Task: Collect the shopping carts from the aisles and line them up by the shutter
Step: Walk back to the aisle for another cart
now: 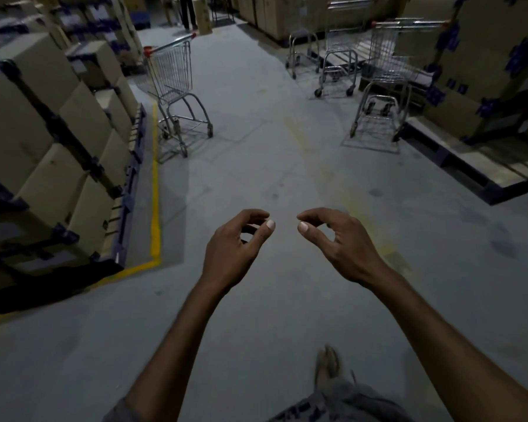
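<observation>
A wire shopping cart [177,86] with red handle ends stands on the left of the aisle beside stacked boxes. On the right, a second cart [387,77] stands next to a pallet, and a third cart [340,53] stands behind it. Both my arms reach forward over the grey floor, well short of any cart. My left hand [235,248] and my right hand [339,242] hang side by side with loosely curled fingers and hold nothing. No shutter is in view.
Stacked cardboard boxes [43,132] on pallets line the left, edged by a yellow floor line [155,190]. More boxes on a pallet [485,86] fill the right. A person [188,10] stands far down the aisle beside a tall box. My foot [328,365] steps forward.
</observation>
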Action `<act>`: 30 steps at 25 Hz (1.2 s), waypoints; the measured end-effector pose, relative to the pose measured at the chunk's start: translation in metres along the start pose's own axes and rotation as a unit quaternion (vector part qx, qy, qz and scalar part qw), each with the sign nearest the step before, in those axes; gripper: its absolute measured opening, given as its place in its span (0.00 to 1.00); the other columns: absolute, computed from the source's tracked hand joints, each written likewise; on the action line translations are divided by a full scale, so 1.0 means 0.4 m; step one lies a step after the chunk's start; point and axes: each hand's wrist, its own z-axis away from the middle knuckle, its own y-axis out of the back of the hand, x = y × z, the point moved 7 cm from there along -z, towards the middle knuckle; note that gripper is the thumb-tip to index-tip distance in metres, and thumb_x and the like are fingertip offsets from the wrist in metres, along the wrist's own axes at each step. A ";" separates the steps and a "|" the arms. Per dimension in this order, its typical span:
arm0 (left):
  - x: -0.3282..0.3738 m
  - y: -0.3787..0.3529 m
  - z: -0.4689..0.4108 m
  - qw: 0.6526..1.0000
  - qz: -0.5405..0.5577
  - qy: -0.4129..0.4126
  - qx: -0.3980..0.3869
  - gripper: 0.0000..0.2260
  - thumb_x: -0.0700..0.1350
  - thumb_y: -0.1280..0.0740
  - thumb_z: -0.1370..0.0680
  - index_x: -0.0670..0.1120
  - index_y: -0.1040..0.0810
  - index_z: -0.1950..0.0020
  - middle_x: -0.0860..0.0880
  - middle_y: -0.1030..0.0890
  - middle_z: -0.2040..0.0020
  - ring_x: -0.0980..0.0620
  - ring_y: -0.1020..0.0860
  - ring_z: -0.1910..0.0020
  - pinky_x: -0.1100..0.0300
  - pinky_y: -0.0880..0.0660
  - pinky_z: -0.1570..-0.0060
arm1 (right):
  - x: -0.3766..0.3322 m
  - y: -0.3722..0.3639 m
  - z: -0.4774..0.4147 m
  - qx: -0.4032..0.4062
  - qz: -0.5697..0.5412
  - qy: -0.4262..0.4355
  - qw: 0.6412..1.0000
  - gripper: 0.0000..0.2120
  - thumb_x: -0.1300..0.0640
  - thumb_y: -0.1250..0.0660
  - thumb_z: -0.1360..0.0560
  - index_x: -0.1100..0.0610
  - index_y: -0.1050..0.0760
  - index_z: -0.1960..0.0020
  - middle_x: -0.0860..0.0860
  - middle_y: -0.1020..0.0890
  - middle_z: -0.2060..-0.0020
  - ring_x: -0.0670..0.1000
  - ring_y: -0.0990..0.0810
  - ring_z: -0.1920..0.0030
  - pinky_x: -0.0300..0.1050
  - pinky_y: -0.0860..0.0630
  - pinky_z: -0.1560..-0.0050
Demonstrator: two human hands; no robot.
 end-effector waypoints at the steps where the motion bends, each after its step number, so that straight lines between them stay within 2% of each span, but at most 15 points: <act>1: -0.011 -0.025 -0.056 1.000 -0.004 0.000 -0.004 0.10 0.62 0.33 0.21 0.61 0.21 0.42 0.65 0.18 0.46 0.66 0.20 0.47 0.56 0.21 0.51 | 0.038 0.001 -0.047 -0.001 0.003 -0.002 1.000 0.20 0.34 0.39 0.21 0.46 0.20 0.41 0.38 0.18 0.48 0.40 0.21 0.46 0.49 0.23 0.45; 12: 0.024 -0.240 -0.626 1.000 -0.002 0.000 0.004 0.11 0.63 0.33 0.22 0.62 0.21 0.41 0.65 0.18 0.46 0.66 0.20 0.48 0.54 0.20 0.51 | 0.343 0.163 -0.571 0.012 0.022 0.018 1.000 0.21 0.33 0.40 0.22 0.46 0.20 0.41 0.39 0.18 0.49 0.40 0.21 0.47 0.47 0.24 0.46; 24: -0.024 -0.460 -1.180 0.997 -0.009 -0.036 -0.062 0.12 0.62 0.33 0.21 0.62 0.23 0.39 0.64 0.19 0.43 0.65 0.21 0.46 0.55 0.20 0.51 | 0.651 0.225 -0.999 0.035 0.046 -0.024 0.998 0.20 0.34 0.39 0.22 0.45 0.20 0.41 0.37 0.18 0.49 0.39 0.21 0.47 0.46 0.23 0.47; 30: -0.067 -0.529 -1.558 0.995 -0.022 -0.069 -0.074 0.14 0.64 0.34 0.21 0.63 0.24 0.38 0.66 0.21 0.42 0.66 0.21 0.47 0.53 0.19 0.51 | 0.801 0.254 -1.302 0.064 0.075 -0.048 0.994 0.19 0.35 0.38 0.22 0.46 0.20 0.41 0.38 0.18 0.49 0.40 0.21 0.48 0.51 0.23 0.46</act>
